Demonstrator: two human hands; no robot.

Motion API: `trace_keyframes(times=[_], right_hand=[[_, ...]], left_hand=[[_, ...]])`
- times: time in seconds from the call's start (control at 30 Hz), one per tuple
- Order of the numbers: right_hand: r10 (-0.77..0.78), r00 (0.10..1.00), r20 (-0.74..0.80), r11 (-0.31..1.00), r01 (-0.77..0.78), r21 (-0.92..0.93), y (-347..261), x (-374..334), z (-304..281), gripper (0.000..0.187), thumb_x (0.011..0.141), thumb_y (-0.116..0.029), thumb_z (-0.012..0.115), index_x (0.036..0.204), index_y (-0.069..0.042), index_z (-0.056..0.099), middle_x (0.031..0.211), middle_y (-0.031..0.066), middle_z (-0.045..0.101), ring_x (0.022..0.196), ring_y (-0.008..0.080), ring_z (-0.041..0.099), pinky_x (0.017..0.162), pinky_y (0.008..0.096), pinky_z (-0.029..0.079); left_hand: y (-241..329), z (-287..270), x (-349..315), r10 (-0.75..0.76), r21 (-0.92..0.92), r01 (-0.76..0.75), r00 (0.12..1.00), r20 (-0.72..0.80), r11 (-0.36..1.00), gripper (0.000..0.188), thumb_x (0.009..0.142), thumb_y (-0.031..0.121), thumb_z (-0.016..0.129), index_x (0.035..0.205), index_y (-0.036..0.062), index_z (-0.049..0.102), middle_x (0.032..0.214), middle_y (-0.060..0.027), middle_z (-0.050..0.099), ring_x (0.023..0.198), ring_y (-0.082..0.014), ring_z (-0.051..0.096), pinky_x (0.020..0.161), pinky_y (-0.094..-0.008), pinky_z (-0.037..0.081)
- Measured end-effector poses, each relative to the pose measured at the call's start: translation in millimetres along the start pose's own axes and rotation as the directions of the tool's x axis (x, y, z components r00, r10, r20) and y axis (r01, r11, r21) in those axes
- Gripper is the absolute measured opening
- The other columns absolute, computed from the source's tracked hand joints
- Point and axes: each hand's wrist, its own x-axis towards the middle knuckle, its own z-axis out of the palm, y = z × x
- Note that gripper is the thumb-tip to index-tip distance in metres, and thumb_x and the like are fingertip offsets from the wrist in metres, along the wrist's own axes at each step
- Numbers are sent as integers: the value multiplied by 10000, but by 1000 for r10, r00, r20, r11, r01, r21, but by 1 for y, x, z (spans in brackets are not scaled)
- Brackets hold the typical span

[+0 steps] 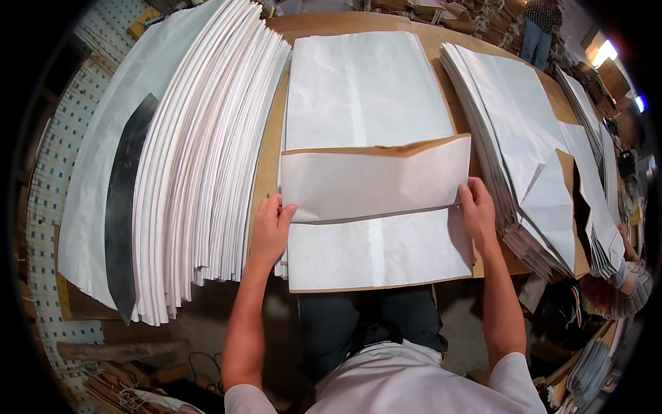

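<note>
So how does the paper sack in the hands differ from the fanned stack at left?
The left hand and right hand grip the paper sack; the fanned stack lies unheld. The paper sack shows a brown-edged folded flap; the fanned stack shows many overlapping layers. A dark strip lies on the fanned stack, none on the paper sack. Both look mostly white.

A workshop handling paper in bulk: a broad wooden table (303, 26) bears a huge white stack (214, 138) along its left side, a lower middle stack (358, 76) at its centre and another pile (514, 90) toward its right. Beyond the table's far edge lie heaped brown bundles (483, 27) with pale string — a standing person (539, 34) is near them. Past the table's far right corner glows a bright light (605, 53); more brown material (114, 386) lies below its left end — cluttered, working surroundings.
</note>
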Motion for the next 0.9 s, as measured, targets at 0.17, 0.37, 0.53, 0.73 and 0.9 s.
trace_keyframes(times=[0.17, 0.37, 0.53, 0.73, 0.9], right_hand=[[20, 999, -27, 979, -25, -203, 8, -9, 2, 209, 1039, -188, 586, 972, 9, 577, 840, 175, 617, 761, 317, 573, 749, 399, 480], [-103, 993, -64, 922, 71, -380, 12, -15, 8, 200, 1041, -190, 588, 990, 3, 569, 920, 208, 634, 882, 408, 589, 790, 481, 469], [-75, 993, -88, 944, 42, -327, 14, -15, 11, 159, 1035, -155, 594, 1142, -38, 595, 899, 203, 616, 887, 373, 587, 810, 461, 477], [-64, 998, -8, 932, 57, -358, 8, -12, 4, 505, 1015, -59, 579, 1500, -197, 562, 980, 198, 660, 912, 316, 594, 879, 403, 493], [-56, 998, -14, 936, 48, -350, 15, -12, 10, 466, 993, 1, 556, 1412, -175, 659, 1020, 178, 688, 935, 322, 586, 904, 406, 487]], left_hand=[[3, 3, -1, 6, 15, -5, 1000, -21, 1000, 287, 1023, 230, 654, 1052, -44, 574, 877, -174, 537, 797, -316, 535, 720, -420, 450], [4, 7, -1, -60, 81, 63, 997, -40, 995, 266, 1029, 216, 643, 1049, -36, 560, 863, -136, 549, 785, -267, 535, 737, -390, 465], [10, 8, -3, -188, -5, 188, 980, -66, 982, 283, 992, 188, 689, 1142, 0, 538, 940, -158, 600, 869, -323, 587, 791, -428, 492], [40, 5, 20, 521, 388, -504, 851, 71, 772, 485, 979, 103, 631, 1447, 30, 525, 1354, -222, 562, 1362, -428, 461, 1183, -531, 322], [56, 44, 23, 252, 438, -287, 958, 137, 852, 472, 1061, 361, 547, 1482, 151, 577, 1567, -221, 464, 1496, -452, 349, 1238, -584, 223]])
